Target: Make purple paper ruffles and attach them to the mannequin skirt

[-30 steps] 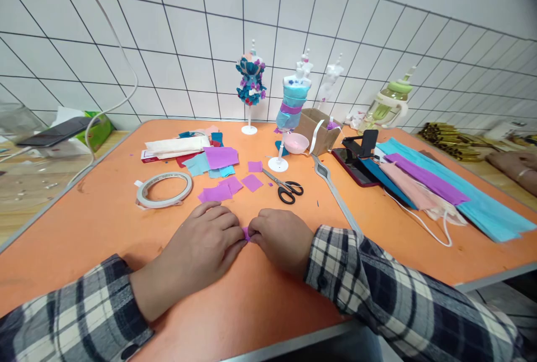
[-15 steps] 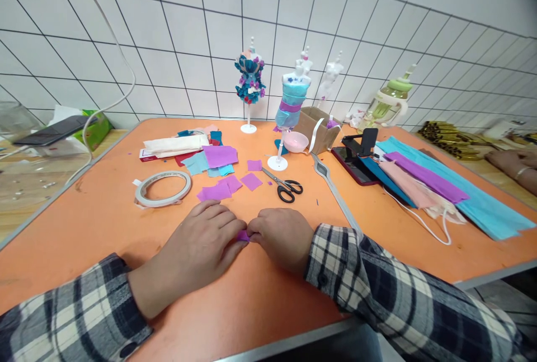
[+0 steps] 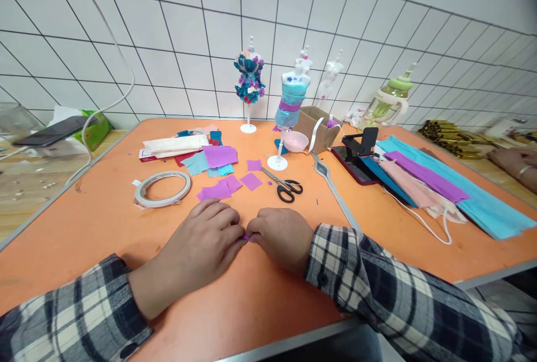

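Between my fingertips is a small piece of purple crepe paper (image 3: pixel 246 237), mostly hidden by the fingers. My left hand (image 3: pixel 207 241) pinches it from the left, resting low over the orange table (image 3: pixel 201 317). On the other side my right hand (image 3: pixel 280 237) is closed with thumb and forefinger on the same piece. Just beyond the hands lie purple paper squares (image 3: pixel 250 182) and larger purple scraps (image 3: pixel 216 190). Black-handled scissors (image 3: pixel 285 187) lie with their blades partly open, pointing at the squares.
White tape (image 3: pixel 145 194) lies at left, near blue and purple sheets (image 3: pixel 220 156). Small dress forms (image 3: pixel 293 96) stand at the back with a pink bowl (image 3: pixel 296 141) and brown box (image 3: pixel 321 127). Right are a phone (image 3: pixel 354 166), crepe strips (image 3: pixel 444 183) and another person's hand (image 3: pixel 509 159).
My left fingers have drawn in over the purple paper, so less of it shows between the hands. The right hand and the other things have stayed put.
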Tool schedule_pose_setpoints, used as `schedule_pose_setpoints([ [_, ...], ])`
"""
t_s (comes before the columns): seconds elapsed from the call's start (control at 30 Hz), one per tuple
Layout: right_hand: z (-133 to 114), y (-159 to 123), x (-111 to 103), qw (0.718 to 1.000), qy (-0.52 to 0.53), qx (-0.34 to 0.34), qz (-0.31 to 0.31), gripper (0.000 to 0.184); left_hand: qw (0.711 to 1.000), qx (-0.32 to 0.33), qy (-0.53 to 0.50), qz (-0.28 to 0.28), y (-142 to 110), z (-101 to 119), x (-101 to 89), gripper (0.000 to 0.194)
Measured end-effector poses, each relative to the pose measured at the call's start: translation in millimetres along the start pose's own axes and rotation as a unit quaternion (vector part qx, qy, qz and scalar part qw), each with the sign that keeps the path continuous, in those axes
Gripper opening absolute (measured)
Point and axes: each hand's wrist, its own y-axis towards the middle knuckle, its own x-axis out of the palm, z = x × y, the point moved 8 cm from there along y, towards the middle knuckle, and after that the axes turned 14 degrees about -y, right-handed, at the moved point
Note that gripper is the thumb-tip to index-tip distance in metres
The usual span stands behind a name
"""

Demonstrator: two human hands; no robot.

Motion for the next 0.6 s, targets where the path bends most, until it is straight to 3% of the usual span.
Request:
schedule_pose_setpoints([
  [0.23, 3, 2, 3, 1.0, 0.021, 0.014, -0.003, 0.022, 1.0, -0.011, -0.019, -0.013, -1, -3, 2.4, 0.024],
  [0.47, -2, -1, -3, 0.999, -0.011, 0.008, 0.039, 0.02, 0.999, -0.01, -0.027, -0.022, -2, -4, 6.3, 0.024],
  [0.6, -7, -1, -12, 0.996, -0.057, -0.001, 0.068, 0.028, 0.998, -0.047, -0.033, -0.009, -4, -11, 5.4, 0.025],
])
